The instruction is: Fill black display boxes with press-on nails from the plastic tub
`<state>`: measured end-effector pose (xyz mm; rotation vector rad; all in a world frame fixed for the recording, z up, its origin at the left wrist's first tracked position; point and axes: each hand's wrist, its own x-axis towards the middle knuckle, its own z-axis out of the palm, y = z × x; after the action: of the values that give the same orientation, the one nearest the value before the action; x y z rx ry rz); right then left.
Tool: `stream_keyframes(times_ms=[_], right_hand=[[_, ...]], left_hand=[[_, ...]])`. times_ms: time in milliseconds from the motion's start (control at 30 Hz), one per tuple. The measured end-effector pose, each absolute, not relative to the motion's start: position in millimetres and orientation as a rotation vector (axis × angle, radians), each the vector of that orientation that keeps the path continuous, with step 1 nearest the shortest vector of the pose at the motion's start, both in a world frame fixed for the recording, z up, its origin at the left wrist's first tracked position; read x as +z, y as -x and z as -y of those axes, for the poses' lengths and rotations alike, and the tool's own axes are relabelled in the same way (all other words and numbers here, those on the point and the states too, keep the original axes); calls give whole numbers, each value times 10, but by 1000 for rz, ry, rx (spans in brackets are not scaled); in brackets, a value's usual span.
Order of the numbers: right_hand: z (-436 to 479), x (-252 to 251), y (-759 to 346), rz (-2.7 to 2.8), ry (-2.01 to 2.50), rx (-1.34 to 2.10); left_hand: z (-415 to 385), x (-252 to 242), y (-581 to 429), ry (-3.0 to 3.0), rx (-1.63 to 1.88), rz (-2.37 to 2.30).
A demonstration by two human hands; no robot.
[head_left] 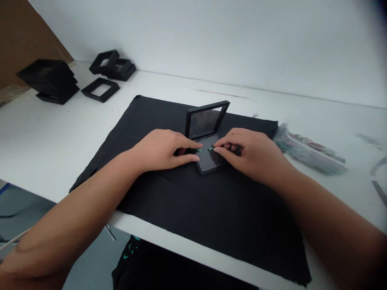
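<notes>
A black hinged display frame (207,172) lies on a black cloth (193,209), its windowed lid (205,121) swung up at the back. My right hand (249,151) pinches a small dark green piece (211,148) between thumb and forefinger, over the clear film of the lower half. At the left side of that film is my left hand (165,151), thumb and forefinger apart. Close to its fingertips shows another small green piece (200,150); whether the fingers touch it is unclear.
On the white table (39,141), a stack of black frames (50,80) stands at the far left. Several more frames (101,89) lie beside it. Right of the cloth is a clear plastic bag (311,151) with green and reddish pieces. A white wall (211,40) rises behind.
</notes>
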<state>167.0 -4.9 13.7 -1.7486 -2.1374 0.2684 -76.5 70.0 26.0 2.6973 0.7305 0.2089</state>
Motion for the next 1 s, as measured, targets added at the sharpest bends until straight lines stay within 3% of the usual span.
stream_keyframes(times_ms=[267,1000], right_hand=[[67,174,-1530,2028,1876,273],[76,124,-1531,2001,1707,471]], left_hand=[[-741,271,785,-2793,456,-824],[-729,266,755,-2725,259,-723]])
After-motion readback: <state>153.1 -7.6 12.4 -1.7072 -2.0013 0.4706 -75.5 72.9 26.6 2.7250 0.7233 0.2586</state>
